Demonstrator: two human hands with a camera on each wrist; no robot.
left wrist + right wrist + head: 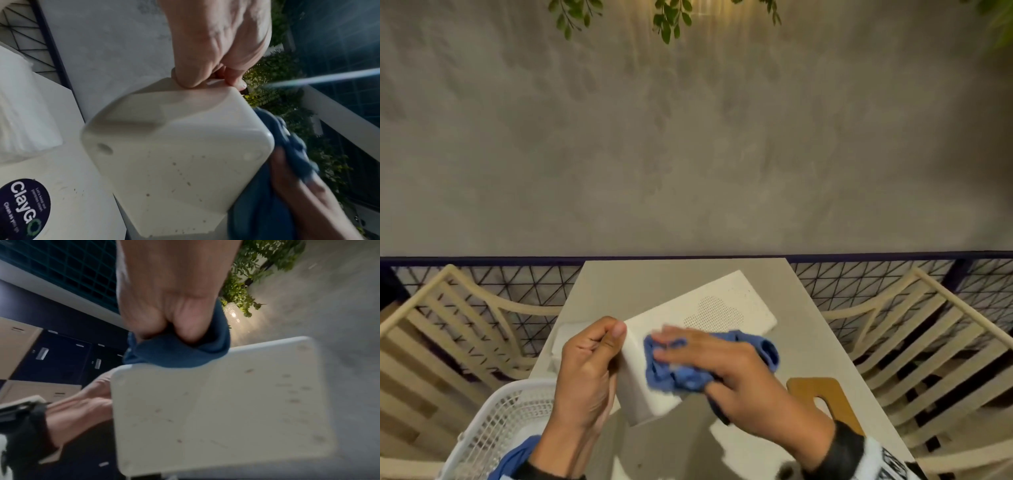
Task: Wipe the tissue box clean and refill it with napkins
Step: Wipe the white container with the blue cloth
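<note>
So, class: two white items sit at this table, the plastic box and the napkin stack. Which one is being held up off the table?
The white tissue box: the left hand grips its end, tilted, while the right hand presses a blue cloth on it. The napkin stack lies untouched on the table.

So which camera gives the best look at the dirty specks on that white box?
The left wrist view: the tissue box fills the frame, its brown specks fairly sharp. The right wrist view shows them only blurred, below the blue cloth. The head view shows the box whole but no clear specks.

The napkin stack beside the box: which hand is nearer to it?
Left. The left hand holds the tissue box right next to the napkin stack; the right hand presses the blue cloth on the box's far side.
</note>
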